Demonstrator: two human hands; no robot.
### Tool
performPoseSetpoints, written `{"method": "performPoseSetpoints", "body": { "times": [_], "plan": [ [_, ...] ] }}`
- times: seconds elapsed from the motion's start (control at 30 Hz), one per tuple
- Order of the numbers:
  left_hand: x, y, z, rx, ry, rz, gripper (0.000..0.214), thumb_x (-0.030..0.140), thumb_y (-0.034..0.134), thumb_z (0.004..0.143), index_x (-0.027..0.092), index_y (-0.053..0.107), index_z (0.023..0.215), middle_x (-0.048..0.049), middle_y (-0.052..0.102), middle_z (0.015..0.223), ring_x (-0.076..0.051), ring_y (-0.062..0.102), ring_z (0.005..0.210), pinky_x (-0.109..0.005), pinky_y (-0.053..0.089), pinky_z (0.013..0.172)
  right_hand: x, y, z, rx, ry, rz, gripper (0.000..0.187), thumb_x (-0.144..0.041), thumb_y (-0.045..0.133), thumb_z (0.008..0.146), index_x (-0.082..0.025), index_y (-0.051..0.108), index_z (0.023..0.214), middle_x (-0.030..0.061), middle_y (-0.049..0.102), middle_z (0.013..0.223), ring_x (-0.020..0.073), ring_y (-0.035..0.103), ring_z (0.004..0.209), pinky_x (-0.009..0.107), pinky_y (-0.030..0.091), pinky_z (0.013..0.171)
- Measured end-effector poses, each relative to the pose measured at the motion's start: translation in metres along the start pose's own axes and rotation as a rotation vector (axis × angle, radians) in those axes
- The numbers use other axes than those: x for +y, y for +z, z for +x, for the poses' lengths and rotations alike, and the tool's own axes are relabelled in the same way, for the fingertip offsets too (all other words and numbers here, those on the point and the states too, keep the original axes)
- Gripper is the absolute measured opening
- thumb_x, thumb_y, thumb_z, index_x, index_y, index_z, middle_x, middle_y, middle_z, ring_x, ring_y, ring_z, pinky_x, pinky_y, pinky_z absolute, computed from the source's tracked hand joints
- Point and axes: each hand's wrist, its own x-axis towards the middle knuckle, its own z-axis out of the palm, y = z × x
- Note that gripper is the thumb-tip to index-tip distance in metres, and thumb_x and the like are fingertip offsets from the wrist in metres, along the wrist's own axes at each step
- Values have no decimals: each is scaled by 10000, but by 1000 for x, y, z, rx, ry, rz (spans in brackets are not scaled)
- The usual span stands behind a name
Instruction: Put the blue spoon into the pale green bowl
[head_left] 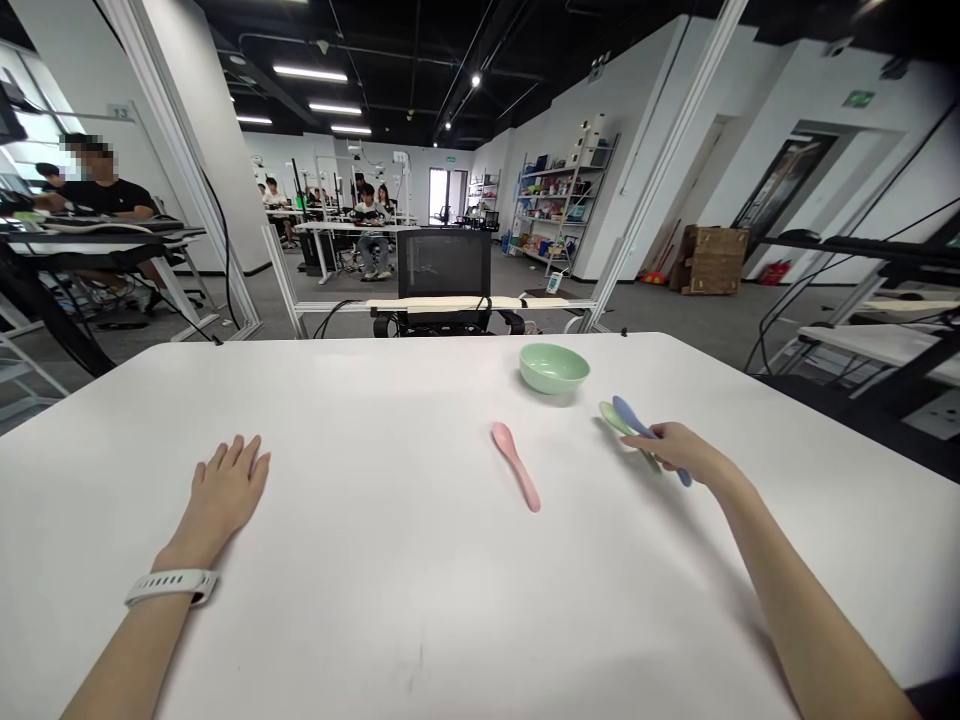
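1. At ten o'clock, in the background: a person in a black top (105, 200), seated.
2. At eight o'clock: a pale wristband (171, 586) with a row of slots, worn just below the left hand.
3. Also at eight o'clock: the left hand (225, 492), palm down on the white table (360, 570), fingers slightly spread, holding nothing.
4. At eleven o'clock, beyond the far table edge: a black mesh chair (444, 265).
5. At five o'clock: a pink spoon (516, 467), lying alone on the table, bowl end away and handle end nearer.
6. At three o'clock, near the far edge: a green bowl (553, 370), upright on the table.
7. At one o'clock, well behind: loaded shelves (562, 195), with labels too small to read.
8. At four o'clock: the right hand (684, 452), narrowed around a light green spoon (612, 414) and a blue spoon (627, 409), side by side, heads toward the bowl but apart from it. Cannot tell whether clear of the table.
9. At two o'clock, high up: a green sign (859, 99), too small to read.
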Motion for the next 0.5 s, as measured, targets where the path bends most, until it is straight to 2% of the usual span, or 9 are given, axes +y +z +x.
{"method": "performPoseSetpoints", "body": {
  "times": [0.23, 0.5],
  "plan": [
    [-1, 0, 1, 41, 12, -3, 774, 480, 197, 1063, 98, 568, 1625, -235, 514, 1744, -433, 438, 1641, -684, 367, 1327, -23, 23, -18, -130, -43, -39, 609, -673, 857, 736, -280, 393, 690, -62, 383, 534, 121, 356, 532, 292, 263, 570],
    [2, -2, 1, 31, -14, 14, 743, 449, 233, 1059, 117, 579, 1627, -213, 534, 1737, -407, 446, 1642, -646, 363, 1337, -33, 26, -30, -166, -35, -68, 616, -700, 865, 706, -278, 417, 723, -64, 412, 542, 122, 372, 532, 289, 271, 571]
  ]
}}
